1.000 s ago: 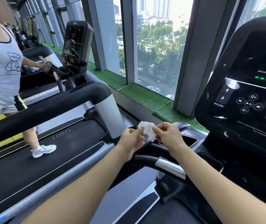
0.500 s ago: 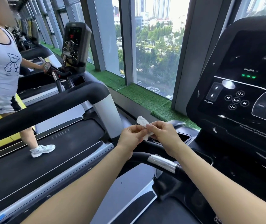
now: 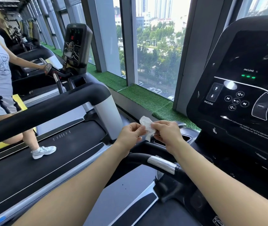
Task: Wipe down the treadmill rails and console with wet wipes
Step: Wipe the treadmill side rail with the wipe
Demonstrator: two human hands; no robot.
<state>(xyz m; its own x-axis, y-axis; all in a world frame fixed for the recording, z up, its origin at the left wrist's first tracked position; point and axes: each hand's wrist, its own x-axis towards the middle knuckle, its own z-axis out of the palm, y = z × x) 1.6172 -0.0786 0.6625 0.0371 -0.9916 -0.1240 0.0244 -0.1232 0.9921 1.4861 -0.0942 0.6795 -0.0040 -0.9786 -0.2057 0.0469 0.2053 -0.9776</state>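
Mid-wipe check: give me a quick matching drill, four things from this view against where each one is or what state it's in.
Things:
1. wet wipe
2. console
3. chrome grip sensor
4. white sneaker

Places or states:
A. on the neighbouring treadmill's belt
B. pinched between left hand and right hand
C. on the handlebar below the hands
D. lit green, at right

Pairs: 1-B, 2-D, 3-C, 4-A

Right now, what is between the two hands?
In the head view, a crumpled white wet wipe lies between the left hand and right hand; both pinch it.
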